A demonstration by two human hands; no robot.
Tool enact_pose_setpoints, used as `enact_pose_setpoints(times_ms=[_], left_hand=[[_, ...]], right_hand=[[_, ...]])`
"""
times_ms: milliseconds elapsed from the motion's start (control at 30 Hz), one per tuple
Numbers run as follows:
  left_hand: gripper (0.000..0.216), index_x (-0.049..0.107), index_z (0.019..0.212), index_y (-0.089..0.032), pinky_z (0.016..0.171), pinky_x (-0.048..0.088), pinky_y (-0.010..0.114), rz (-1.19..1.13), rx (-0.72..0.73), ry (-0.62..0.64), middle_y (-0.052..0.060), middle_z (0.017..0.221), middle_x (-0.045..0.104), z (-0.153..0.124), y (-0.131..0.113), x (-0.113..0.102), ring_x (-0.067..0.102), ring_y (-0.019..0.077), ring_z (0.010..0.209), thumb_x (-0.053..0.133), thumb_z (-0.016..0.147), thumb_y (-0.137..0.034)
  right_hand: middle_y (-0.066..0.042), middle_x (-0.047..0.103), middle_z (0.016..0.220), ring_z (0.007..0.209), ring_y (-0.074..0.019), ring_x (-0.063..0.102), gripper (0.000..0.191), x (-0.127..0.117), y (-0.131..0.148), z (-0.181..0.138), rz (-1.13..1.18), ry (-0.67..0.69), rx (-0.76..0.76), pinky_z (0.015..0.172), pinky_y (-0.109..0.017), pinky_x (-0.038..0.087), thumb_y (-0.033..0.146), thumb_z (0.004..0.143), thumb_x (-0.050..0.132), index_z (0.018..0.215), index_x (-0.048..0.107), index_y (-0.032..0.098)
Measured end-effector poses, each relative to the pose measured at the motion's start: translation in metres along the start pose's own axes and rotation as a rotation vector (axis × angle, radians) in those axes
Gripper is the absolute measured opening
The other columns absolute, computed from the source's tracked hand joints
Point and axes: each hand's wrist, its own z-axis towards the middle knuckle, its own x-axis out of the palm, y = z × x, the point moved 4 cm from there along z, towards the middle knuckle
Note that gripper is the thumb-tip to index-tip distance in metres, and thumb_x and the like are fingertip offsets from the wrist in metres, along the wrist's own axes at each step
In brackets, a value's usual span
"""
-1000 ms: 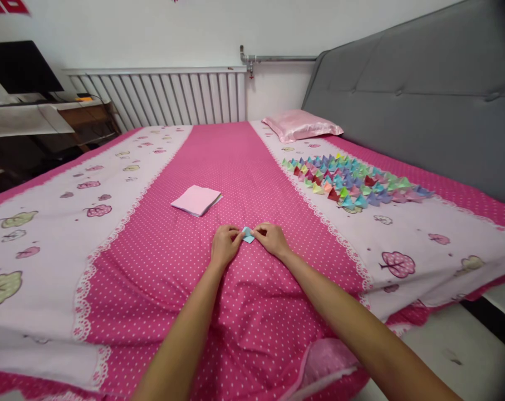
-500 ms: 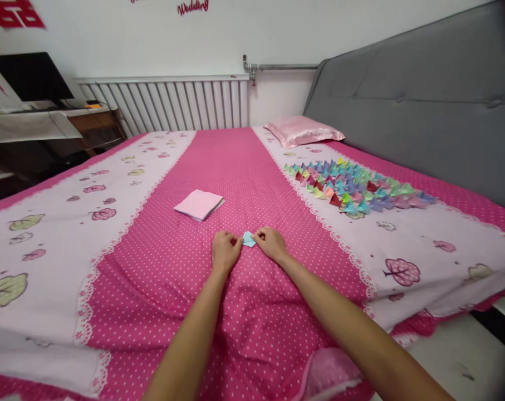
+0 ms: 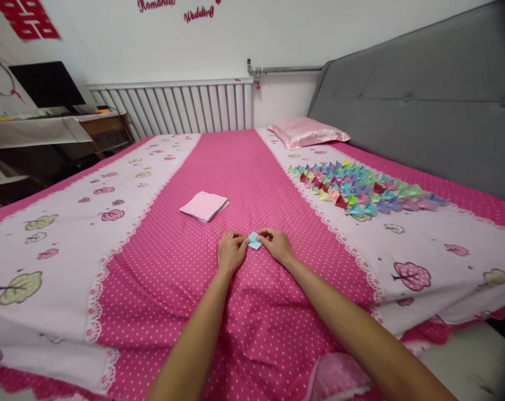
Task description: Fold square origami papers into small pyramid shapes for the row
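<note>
A small light-blue folded paper point(image 3: 254, 241) lies on the pink dotted bedsheet point(image 3: 244, 167). My left hand point(image 3: 231, 252) pinches its left side with curled fingers. My right hand point(image 3: 278, 244) pinches its right side the same way. Both hands rest on the sheet with the paper between them. A stack of pink paper squares point(image 3: 204, 205) lies a little further away, to the left of my hands.
Several rows of coloured folded paper pieces point(image 3: 361, 189) cover the bed's right side. A pink pillow point(image 3: 307, 132) lies by the grey headboard point(image 3: 423, 94). A white radiator point(image 3: 172, 106) lines the far wall, and a shelf with a dark screen point(image 3: 47, 83) stands at left.
The camera has tilted up and shifted slightly, so more wall shows. Both hands stay pinched on the blue paper, with small finger movements only.
</note>
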Motion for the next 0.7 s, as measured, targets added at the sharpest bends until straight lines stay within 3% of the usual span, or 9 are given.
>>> enact_pose_setpoints(times_ms=[300,700], left_hand=[[0.026,0.072,0.077,-0.024,0.076,0.04,0.031,0.028,-0.049,-0.006,0.004,0.086,0.063,0.0016,-0.0032,-0.001,0.053,0.0189,0.085,0.049,0.081,-0.037],[0.023,0.072,0.082,-0.023,0.076,0.04,0.032,0.069,-0.102,-0.016,0.005,0.087,0.063,0.0015,-0.0042,0.0022,0.052,0.0198,0.086,0.051,0.079,-0.033]], right_hand=[[0.002,0.067,0.076,0.063,-0.0115,0.057,0.026,0.0023,0.0046,0.0002,0.005,0.006,-0.025,0.057,-0.022,0.041,0.033,0.076,0.058,0.099,0.066,0.026],[0.001,0.067,0.091,0.078,-0.0143,0.059,0.022,0.0032,0.005,-0.0018,-0.108,0.035,-0.036,0.064,-0.023,0.041,0.035,0.081,0.054,0.098,0.068,0.033]])
